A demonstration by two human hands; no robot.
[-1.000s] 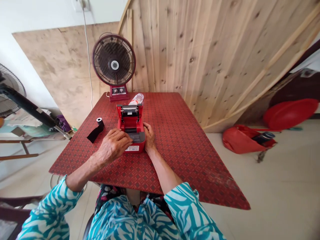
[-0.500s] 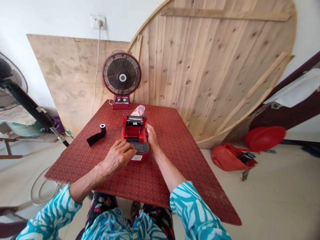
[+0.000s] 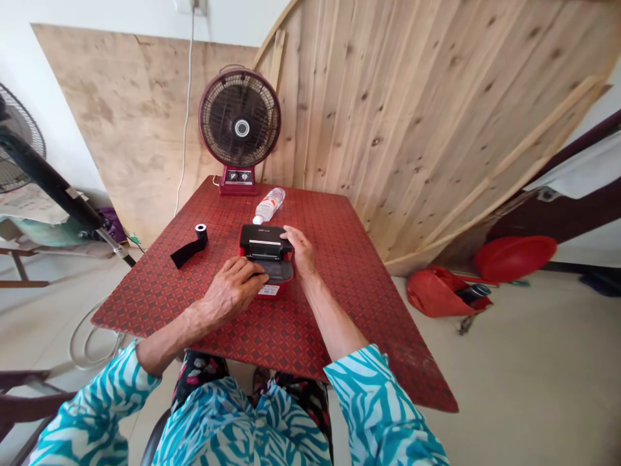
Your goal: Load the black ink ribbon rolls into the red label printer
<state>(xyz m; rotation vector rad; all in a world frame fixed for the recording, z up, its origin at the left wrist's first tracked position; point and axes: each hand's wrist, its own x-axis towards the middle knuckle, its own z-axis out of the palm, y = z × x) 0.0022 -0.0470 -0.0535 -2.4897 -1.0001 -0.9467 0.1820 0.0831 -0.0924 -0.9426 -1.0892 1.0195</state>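
Observation:
A small red and black label printer [image 3: 274,268] sits near the middle of the table, its black lid [image 3: 259,235] lowered over the back part. My left hand [image 3: 235,283] is closed on the printer's near left edge, fingers curled over the dark front section. At the far right corner, my right hand [image 3: 301,252] grips the side, its fingertips on the lid. Left of the printer lies a roll of black ribbon [image 3: 198,242] with a length unrolled. A clear plastic bottle [image 3: 270,206] lies on its side just behind the printer.
The table [image 3: 334,310] has a red patterned cover. A maroon fan [image 3: 240,129] stands at its back. Wooden boards [image 3: 388,116] lean on the wall. A standing fan's black pole [image 3: 53,178] is at left; a red bag [image 3: 434,292] and red basin [image 3: 515,257] lie right.
The printer lid, upright before, has come down over the back part. My right hand has moved from the printer's side up to the lid. The view has tilted downward.

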